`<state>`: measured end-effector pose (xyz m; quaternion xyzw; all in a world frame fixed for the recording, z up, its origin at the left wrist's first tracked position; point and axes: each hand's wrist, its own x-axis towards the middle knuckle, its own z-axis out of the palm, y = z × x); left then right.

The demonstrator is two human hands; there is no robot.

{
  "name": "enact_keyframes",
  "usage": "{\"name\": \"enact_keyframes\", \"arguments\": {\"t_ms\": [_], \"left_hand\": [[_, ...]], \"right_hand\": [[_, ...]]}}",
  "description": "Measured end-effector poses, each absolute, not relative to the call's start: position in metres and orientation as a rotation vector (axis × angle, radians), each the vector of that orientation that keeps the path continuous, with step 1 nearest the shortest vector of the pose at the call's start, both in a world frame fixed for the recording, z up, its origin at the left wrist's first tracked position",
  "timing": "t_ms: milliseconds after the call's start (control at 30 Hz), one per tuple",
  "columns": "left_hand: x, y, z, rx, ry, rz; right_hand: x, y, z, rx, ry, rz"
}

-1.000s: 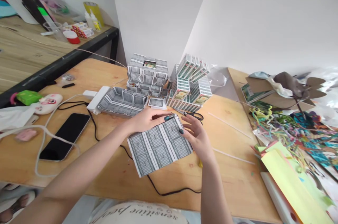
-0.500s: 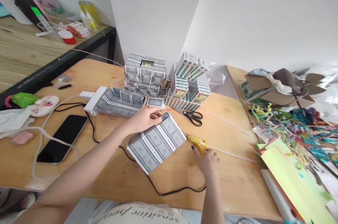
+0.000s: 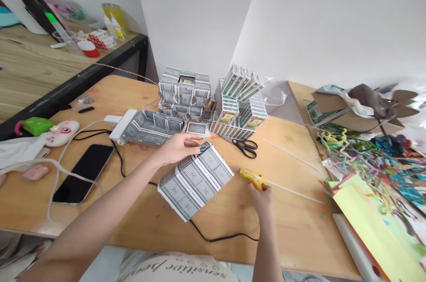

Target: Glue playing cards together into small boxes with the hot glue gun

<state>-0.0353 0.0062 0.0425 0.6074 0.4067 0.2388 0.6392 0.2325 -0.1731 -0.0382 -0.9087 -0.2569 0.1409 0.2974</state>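
My left hand [image 3: 179, 148] grips the upper left edge of a folded panel of grey patterned playing cards [image 3: 198, 180], tilted above the table. To its right, my right hand [image 3: 261, 195] has its fingers wrapped round the handle of a yellow glue gun [image 3: 253, 178]. The gun's nozzle points left, close to the panel's right corner, and a white glue stick [image 3: 296, 192] extends from its back. Behind the panel lies an open tray made of cards [image 3: 153, 127]. A loose card [image 3: 197, 128] rests beside the tray.
Black scissors [image 3: 246, 148] lie behind the glue gun. Stacked card blocks [image 3: 184, 91] and card boxes [image 3: 229, 109] stand at the back. A phone [image 3: 83, 173] and white cable [image 3: 55, 184] are left; coloured papers [image 3: 369, 224] lie right. A black cord [image 3: 229, 236] crosses the front.
My right hand has closed round the glue gun's handle, its fingers having been loose beside it. The left hand still holds the panel, which has shifted slightly.
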Motion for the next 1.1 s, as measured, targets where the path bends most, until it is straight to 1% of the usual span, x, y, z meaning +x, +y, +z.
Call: {"name": "enact_keyframes", "arguments": {"t_ms": [133, 233, 367, 633, 833, 1100], "left_hand": [[-0.034, 0.002, 0.046, 1.387, 0.925, 0.525], [-0.032, -0.001, 0.048, 1.369, 0.931, 0.519], [-0.031, -0.005, 0.048, 1.33, 0.996, 0.497], [-0.03, -0.001, 0.046, 1.331, 1.014, 0.439], [-0.028, 0.0, 0.054, 1.434, 0.985, 0.397], [-0.025, -0.004, 0.059, 1.504, 0.897, 0.419]], "right_hand": [[0.225, -0.166, -0.009, -2.293, -0.541, 0.56], [0.212, -0.156, 0.016, -2.163, -0.515, 0.602], [0.192, -0.143, 0.041, -2.025, -0.65, 0.444], [0.171, -0.126, 0.07, -2.157, -1.01, 0.15], [0.173, -0.119, 0.076, -2.14, -1.322, -0.017], [0.179, -0.113, 0.075, -2.07, -1.628, -0.401]]}}
